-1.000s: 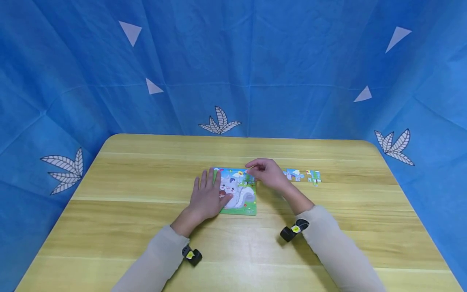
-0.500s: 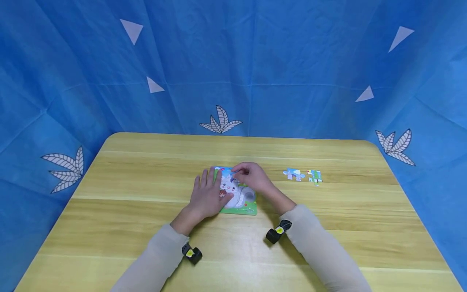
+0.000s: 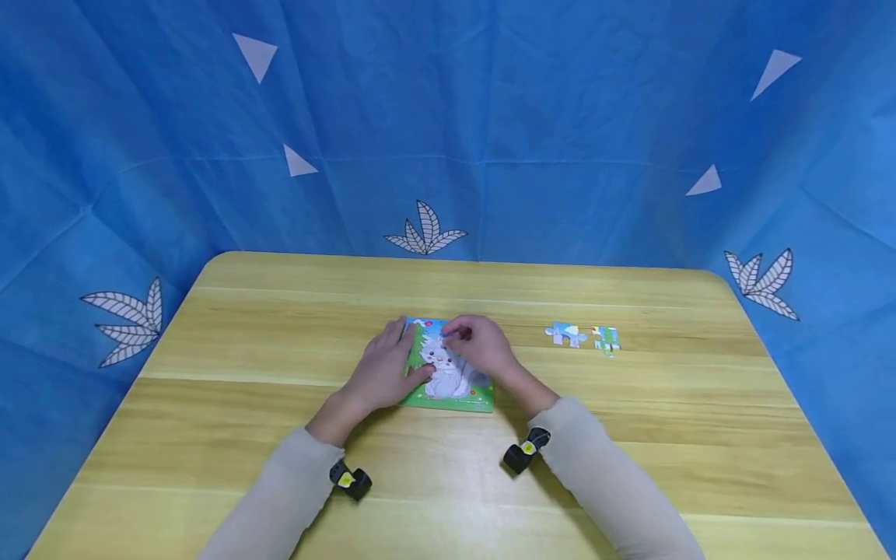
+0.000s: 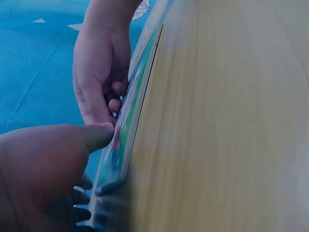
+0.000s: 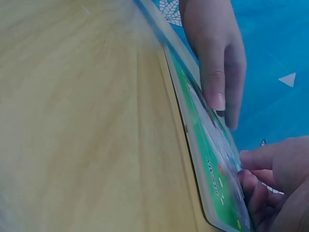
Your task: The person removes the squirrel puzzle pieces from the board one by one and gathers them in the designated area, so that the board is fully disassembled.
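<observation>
Puzzle board: We find it lying flat on the table, under and between both hands.
Left hand: It lies across the board's left edge, fingers extended, thumb reaching over the picture; it clasps nothing.
Right hand: It is over the board's upper right part, fingers curled, thumb and forefinger brought nearly together at the surface. We cannot tell whether a piece sits between them.
Nearer loose piece: It lies to the right of the board, well apart from it.
Farther loose piece: It lies just beyond the nearer one, farther from the board.
Board slip: We judge this possible if the right fingertips push sideways harder than the left hand steadies.
Poor seating: Any pinched piece could ride up or lodge askew, since the knuckles hide the spot.
Stray knock: A wide rightward swing of the right forearm could scatter both loose pieces from their places beside the board.
</observation>
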`<control>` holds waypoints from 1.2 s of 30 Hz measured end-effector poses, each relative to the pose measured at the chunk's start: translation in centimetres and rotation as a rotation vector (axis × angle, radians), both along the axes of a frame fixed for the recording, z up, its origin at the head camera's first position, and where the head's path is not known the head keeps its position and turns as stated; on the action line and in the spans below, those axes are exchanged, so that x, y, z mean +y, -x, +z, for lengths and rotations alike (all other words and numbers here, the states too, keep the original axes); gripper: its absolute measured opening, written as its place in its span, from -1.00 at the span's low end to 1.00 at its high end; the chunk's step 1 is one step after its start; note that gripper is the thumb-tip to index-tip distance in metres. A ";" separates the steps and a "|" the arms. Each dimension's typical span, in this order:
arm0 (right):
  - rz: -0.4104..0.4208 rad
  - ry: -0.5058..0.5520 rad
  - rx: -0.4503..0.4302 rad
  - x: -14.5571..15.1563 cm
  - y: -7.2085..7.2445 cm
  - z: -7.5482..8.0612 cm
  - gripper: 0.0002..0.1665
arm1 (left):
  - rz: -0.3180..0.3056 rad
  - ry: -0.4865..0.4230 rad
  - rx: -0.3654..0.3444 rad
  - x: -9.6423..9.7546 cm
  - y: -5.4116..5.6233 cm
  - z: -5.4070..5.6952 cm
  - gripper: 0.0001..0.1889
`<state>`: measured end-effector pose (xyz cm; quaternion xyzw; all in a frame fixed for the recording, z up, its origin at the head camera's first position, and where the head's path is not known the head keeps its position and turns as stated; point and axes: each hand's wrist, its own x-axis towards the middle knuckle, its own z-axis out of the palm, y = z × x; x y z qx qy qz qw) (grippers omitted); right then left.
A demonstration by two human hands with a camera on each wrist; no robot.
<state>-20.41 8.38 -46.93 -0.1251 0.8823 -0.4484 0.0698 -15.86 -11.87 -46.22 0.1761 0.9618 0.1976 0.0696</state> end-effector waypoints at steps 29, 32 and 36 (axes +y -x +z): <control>-0.005 -0.234 0.033 -2.3 -0.3 0.7 -0.96 | -0.024 0.007 -0.117 -0.8 -0.1 -1.0 -0.06; -0.012 -0.247 0.024 -2.4 -0.4 0.7 -0.95 | -0.023 0.002 -0.120 -0.8 -0.2 -0.9 -0.06; -0.009 -0.258 0.016 -2.5 -0.3 0.7 -0.95 | -0.021 0.007 -0.125 -0.6 -0.3 -0.6 -0.06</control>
